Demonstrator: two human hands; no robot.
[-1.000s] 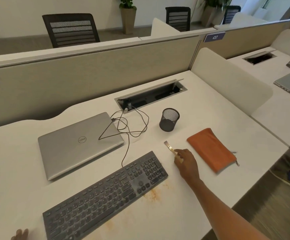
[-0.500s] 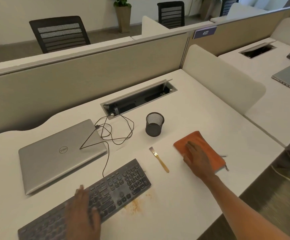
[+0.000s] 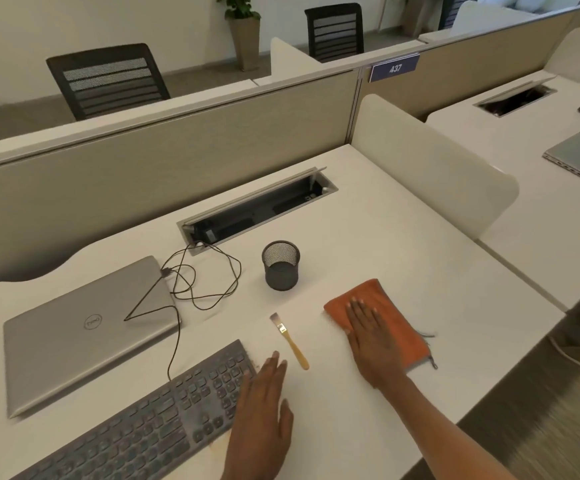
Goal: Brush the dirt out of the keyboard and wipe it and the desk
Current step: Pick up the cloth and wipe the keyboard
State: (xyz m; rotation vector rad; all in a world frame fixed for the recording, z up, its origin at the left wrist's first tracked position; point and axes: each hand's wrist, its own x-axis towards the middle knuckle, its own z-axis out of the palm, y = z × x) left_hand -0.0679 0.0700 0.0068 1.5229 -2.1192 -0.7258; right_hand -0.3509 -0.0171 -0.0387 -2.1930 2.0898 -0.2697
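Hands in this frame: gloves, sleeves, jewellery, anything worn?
Nothing worn that shows. Left hand and right hand are both bare: no gloves, rings or tape. The right forearm is uncovered to the frame edge, with no sleeve, watch or band. The left is cut off at the wrist by the bottom edge, so any sleeve there is out of view.

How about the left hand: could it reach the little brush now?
Probably yes: the left hand lies open beside the keyboard, the brush just ahead, only bare desk between.
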